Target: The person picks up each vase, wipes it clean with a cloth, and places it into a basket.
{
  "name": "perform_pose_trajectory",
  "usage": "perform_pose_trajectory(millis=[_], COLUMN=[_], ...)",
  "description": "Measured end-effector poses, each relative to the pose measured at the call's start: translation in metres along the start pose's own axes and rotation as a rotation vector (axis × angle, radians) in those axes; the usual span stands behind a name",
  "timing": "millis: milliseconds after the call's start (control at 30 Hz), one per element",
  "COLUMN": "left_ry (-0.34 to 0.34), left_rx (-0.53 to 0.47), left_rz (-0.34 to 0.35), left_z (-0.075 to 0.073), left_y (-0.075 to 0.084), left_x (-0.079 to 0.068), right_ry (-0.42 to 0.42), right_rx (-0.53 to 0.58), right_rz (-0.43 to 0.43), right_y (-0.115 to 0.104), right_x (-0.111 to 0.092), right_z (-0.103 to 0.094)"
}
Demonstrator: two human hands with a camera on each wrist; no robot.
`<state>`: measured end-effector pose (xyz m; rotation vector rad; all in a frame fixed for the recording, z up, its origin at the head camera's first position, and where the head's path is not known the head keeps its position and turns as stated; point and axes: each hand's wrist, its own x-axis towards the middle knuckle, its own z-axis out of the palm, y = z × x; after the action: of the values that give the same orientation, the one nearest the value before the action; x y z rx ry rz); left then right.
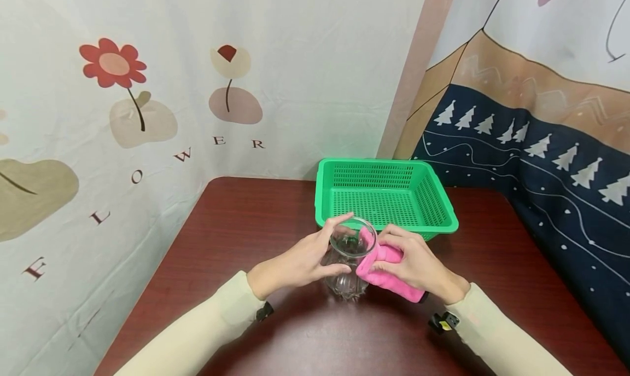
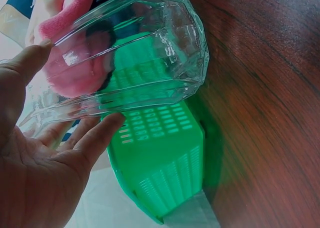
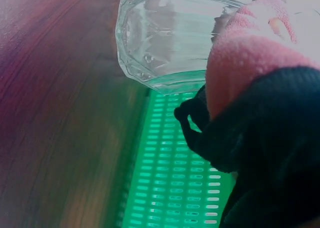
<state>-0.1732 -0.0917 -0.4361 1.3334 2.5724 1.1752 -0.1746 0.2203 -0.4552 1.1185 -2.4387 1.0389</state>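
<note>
A clear glass jar [image 1: 347,282] with faceted sides and a round open mouth stands near the middle of the table, its base close to the wood. My left hand [image 1: 302,260] grips it from the left, thumb on the near side and fingers around the far side below the rim. In my right hand [image 1: 420,264] is a bunched pink cloth [image 1: 394,284], pinched between thumb and fingers and held against the jar's right side near the rim. The right wrist view shows dark fabric [image 3: 270,118] with a small loop hanging beside the pink part.
Just behind the jar sits a green perforated plastic basket [image 1: 386,203], at the back of the dark red wooden table [image 1: 236,217]. Printed cloth hangings [image 1: 305,80] close off the back and both sides.
</note>
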Motion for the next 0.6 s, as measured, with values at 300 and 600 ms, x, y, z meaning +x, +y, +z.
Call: perform_pose_trajectory(millis=[300, 600], left_ry=[-0.009, -0.020], left_rx=[-0.005, -0.021], left_rz=[0.002, -0.025], left_z=[-0.0022, -0.0028], left_y=[0.0012, 0.0017], left_x=[0.0007, 0.0004], right_ry=[-0.064, -0.112], right_rx=[-0.007, -0.031], right_rz=[0.052, 0.073], right_y=[0.0001, 0.0049], right_x=[-0.0031, -0.0087], right_z=[0.0016, 0.0061])
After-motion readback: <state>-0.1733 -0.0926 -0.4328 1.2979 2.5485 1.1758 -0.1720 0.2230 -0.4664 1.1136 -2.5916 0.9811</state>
